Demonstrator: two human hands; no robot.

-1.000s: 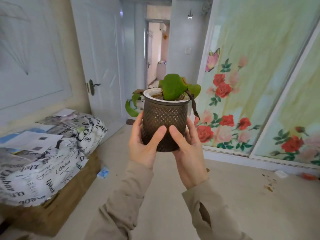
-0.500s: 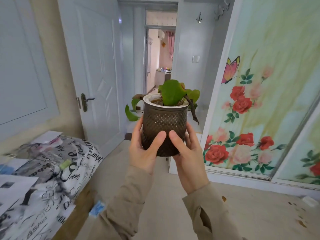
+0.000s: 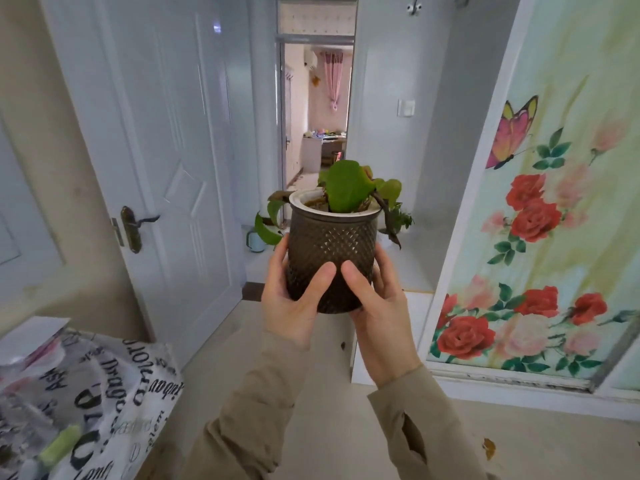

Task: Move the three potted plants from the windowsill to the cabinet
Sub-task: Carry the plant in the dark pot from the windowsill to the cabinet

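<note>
While both hands cup it from either side, the potted plant (image 3: 331,261) hangs upright in mid-air, in front of an open doorway (image 3: 317,109). The left hand (image 3: 291,299) and right hand (image 3: 384,313) have their fingers (image 3: 377,261) wrapped round the dark, diamond-textured pot, thumbs nearly meeting on its near face. Green leaves rise above its pale rim. A white door (image 3: 166,161) stands left; a rose-painted sliding panel (image 3: 554,202) stands right.
</note>
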